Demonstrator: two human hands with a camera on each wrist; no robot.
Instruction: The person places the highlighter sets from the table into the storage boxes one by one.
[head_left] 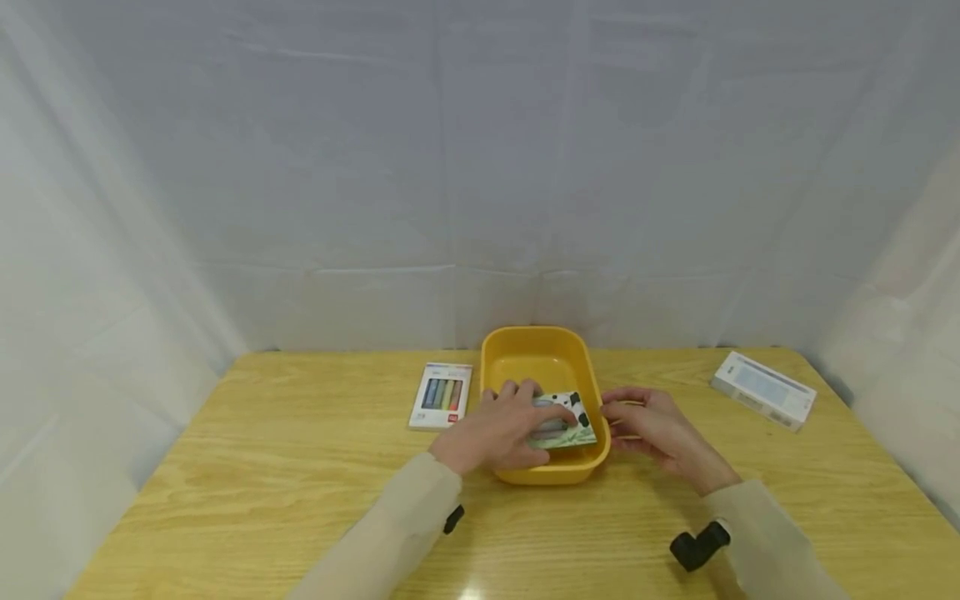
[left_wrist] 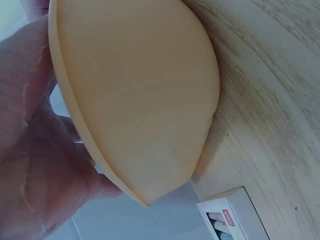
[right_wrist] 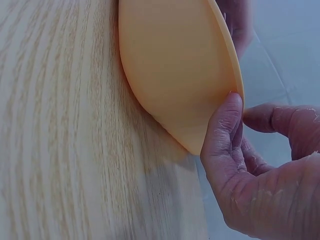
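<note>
A yellow plastic bin (head_left: 536,477) stands on the table, its rounded outer wall (left_wrist: 140,90) filling much of the left wrist view. Inside lies a flat pack (head_left: 582,433) with a black, white and green print and a greyish patch. My left hand (head_left: 498,429) reaches over the bin's left rim and grips this pack, fingers spread across it and thumb at its near side. In the left wrist view the rim hides the fingertips. My right hand (head_left: 648,425) pinches the bin's right rim; the right wrist view shows its fingers (right_wrist: 227,120) against the outer wall.
Left of the bin lies a white box of coloured sticks (head_left: 441,398), seen through its window. A white and pale-blue box (head_left: 765,390) rests at the far right of the wooden table (head_left: 300,467). A pale sheet (head_left: 450,167) hangs behind the table's back edge.
</note>
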